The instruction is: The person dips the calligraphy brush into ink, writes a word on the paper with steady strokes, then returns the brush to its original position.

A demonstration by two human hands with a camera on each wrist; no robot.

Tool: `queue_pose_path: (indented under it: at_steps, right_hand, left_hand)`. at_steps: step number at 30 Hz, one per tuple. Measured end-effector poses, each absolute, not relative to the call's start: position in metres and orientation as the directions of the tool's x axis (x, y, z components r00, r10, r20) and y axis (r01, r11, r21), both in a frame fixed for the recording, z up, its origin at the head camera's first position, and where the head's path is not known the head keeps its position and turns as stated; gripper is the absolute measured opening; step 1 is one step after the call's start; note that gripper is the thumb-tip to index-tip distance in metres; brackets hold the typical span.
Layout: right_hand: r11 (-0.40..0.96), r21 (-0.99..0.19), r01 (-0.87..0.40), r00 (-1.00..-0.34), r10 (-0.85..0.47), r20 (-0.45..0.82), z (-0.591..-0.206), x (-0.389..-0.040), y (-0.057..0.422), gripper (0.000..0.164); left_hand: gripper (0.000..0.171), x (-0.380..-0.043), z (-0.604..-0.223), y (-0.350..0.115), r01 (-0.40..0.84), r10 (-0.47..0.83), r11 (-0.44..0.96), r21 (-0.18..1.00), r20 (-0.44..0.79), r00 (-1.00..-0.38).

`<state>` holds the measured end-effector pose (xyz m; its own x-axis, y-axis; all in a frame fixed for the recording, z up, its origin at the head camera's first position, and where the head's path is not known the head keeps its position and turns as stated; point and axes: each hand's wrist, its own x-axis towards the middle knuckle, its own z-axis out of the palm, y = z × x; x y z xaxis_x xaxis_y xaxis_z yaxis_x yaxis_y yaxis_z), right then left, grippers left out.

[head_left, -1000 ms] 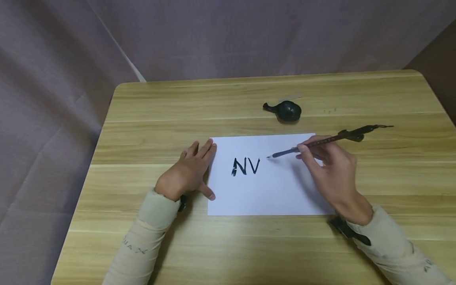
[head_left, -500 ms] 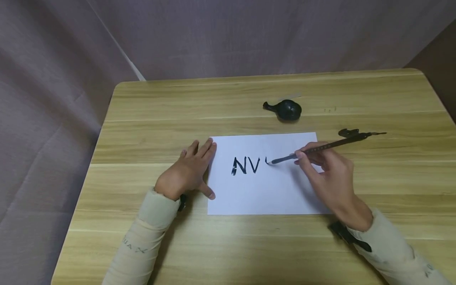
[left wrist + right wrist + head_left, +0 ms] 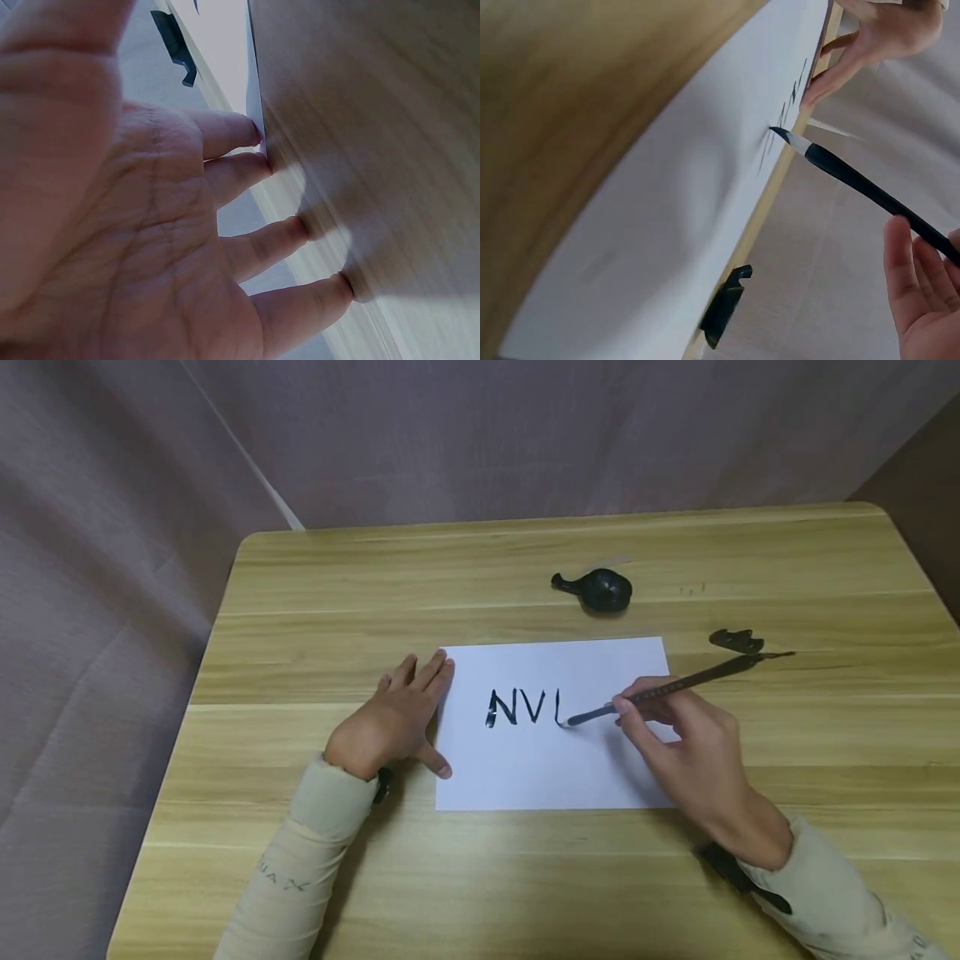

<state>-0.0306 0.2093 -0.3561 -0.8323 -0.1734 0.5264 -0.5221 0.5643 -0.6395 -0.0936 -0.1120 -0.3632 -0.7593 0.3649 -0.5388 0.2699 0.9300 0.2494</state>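
My right hand [image 3: 693, 739] pinches a dark writing brush [image 3: 660, 693] between thumb and fingers, its handle slanting up to the right. The brush's tip touches a white sheet of paper [image 3: 517, 777]. Wet black letters N and V [image 3: 532, 706] stand on the paper, and right of them is a downstroke [image 3: 558, 706] that curves right at its foot, where the tip sits. In the right wrist view the white-and-black bristles [image 3: 791, 140] bend slightly against the paper. My left hand [image 3: 390, 727] rests with spread fingers across the paper's left edge and the table.
Beyond the paper lies a black gourd-shaped dish [image 3: 604, 590] with a stem pointing left. A small dark, wavy-topped brush rest [image 3: 737, 640] stands behind the brush's upper end. The wooden table [image 3: 525, 885] runs back to a grey curtain [image 3: 525, 435].
My right hand has moved the brush tip from just above the paper beside the V downward, leaving a new black stroke that turns right at the bottom. My left hand has stayed in place.
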Motion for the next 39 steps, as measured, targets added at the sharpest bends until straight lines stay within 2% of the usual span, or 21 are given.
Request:
queue_pose_path:
  at_steps: [7,15,23,29,35,39]
  right_hand:
    - [0.6,-0.64,-0.48,-0.869,-0.223,0.442,-0.345,-0.032,0.203,0.025]
    - [0.631,-0.608,-0.481,-0.871,-0.264,0.415,-0.338,-0.034,0.197,0.032]
    - [0.632,-0.587,-0.506,-0.852,-0.262,0.453,-0.333,-0.033,0.2,0.029]
    - [0.649,-0.568,-0.506,-0.835,-0.203,0.511,-0.326,-0.036,0.207,0.027]
    - [0.617,-0.575,-0.537,-0.797,-0.148,0.586,-0.336,-0.044,0.214,0.028]
    - [0.604,-0.595,-0.53,-0.8,-0.122,0.588,-0.343,-0.05,0.216,0.026]
  left_hand:
    - [0.148,-0.095,-0.362,-0.112,0.279,0.372,0.927,0.249,-0.529,-0.763]
    - [0.148,-0.096,-0.361,-0.112,0.276,0.372,0.927,0.254,-0.519,-0.77]
    - [0.148,-0.096,-0.358,-0.111,0.277,0.375,0.925,0.26,-0.513,-0.772]
    - [0.149,-0.095,-0.357,-0.111,0.272,0.37,0.927,0.257,-0.513,-0.775]
    - [0.15,-0.093,-0.361,-0.112,0.281,0.377,0.925,0.255,-0.524,-0.764]
    - [0.15,-0.092,-0.364,-0.113,0.27,0.373,0.926,0.263,-0.532,-0.761]
